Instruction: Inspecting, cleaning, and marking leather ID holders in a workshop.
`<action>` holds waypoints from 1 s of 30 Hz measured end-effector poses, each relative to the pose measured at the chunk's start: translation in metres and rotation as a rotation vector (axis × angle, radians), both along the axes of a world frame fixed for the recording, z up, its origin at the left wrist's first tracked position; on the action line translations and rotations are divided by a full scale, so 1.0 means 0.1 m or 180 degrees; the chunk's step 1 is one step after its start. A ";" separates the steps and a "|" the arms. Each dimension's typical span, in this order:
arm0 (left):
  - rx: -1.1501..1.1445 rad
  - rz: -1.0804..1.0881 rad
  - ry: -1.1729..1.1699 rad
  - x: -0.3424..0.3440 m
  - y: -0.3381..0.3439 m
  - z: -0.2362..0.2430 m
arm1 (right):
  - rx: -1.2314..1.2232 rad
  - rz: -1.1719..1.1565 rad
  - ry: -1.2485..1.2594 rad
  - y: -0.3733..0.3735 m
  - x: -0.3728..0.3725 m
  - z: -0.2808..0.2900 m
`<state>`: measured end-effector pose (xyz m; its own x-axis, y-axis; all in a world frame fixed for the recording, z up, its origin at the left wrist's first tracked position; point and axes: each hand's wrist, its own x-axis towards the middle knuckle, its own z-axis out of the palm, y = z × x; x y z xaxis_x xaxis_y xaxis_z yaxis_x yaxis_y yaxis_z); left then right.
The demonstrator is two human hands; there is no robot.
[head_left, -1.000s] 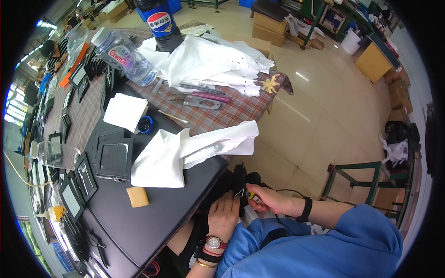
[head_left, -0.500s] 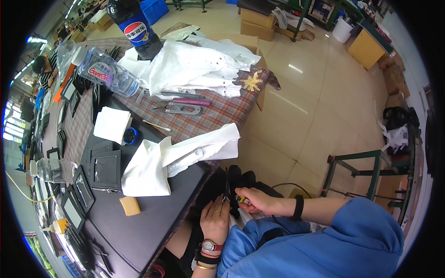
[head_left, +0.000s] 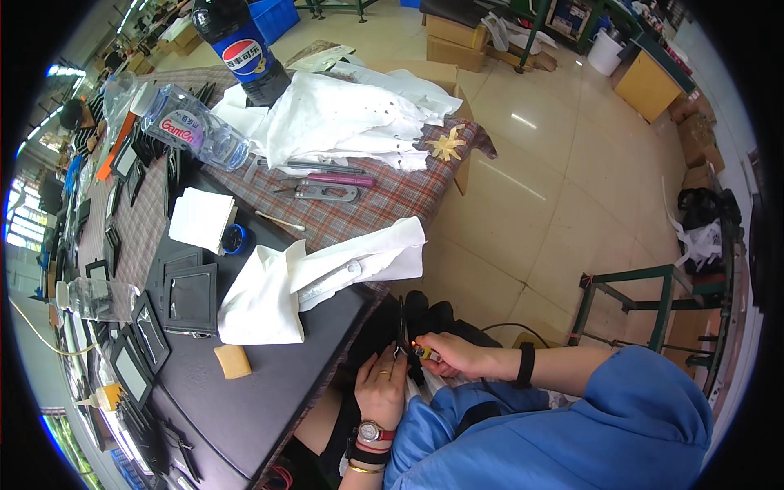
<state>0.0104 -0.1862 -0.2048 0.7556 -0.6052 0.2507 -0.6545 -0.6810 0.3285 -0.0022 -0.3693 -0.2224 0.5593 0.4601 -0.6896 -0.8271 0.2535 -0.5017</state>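
Over my lap, at the table's right edge, my right hand (head_left: 454,355) is closed around a small yellow lighter (head_left: 427,353). A small orange glow shows at the lighter's tip. Just to its left, my left hand (head_left: 380,394) pinches a thin black strip-like piece (head_left: 402,323) with a bit of shiny metal by the fingertips. The piece points up and away from me, close beside the lighter; its exact kind cannot be made out against the dark lap.
On the black work mat (head_left: 245,416) lie a white cloth (head_left: 265,306), black framed pieces (head_left: 190,298), a tan block (head_left: 233,362) and a blue-rimmed pot (head_left: 234,238). Thread snips (head_left: 327,192), a cola bottle (head_left: 241,53) and a clear jar (head_left: 175,122) are farther back. A green stool frame (head_left: 625,310) stands right.
An orange glow now shows at the lighter's tip, where none was clear before. Both hands stay nearly in place; the whole view has shifted slightly.
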 end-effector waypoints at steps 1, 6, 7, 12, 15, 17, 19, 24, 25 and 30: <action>-0.0006 -0.0004 0.0004 0.00 0.00 0.00 | -0.0030 0.0020 0.0004 0.00 0.00 0.00; -0.0048 -0.0003 0.0034 0.00 -0.01 0.01 | -0.0075 0.0077 0.0005 0.01 0.00 0.03; -0.0051 -0.0003 0.0037 0.00 -0.01 0.01 | -0.0035 0.0060 0.0008 0.01 -0.01 0.02; -0.0061 0.0014 0.0029 0.00 -0.01 0.02 | 0.0031 0.0029 0.0051 0.01 -0.01 0.01; -0.0078 0.0021 0.0040 0.00 -0.01 0.01 | 0.0047 0.0002 0.0028 0.02 -0.03 -0.01; -0.0077 0.0015 0.0047 0.00 -0.01 0.00 | 0.0063 -0.0003 0.0014 0.02 -0.04 -0.01; -0.0085 0.0018 0.0048 0.00 -0.01 0.00 | 0.0040 0.0032 0.0014 0.01 -0.04 -0.02; -0.0082 0.0049 0.0059 -0.01 0.00 -0.01 | 0.0034 0.0002 0.0030 0.02 -0.04 -0.01; -0.0084 0.0041 0.0059 0.00 -0.01 -0.01 | 0.0015 0.0009 0.0049 0.02 -0.04 -0.01; -0.0103 0.0019 0.0048 0.00 -0.01 0.00 | 0.0012 -0.0011 0.0038 0.03 -0.05 -0.02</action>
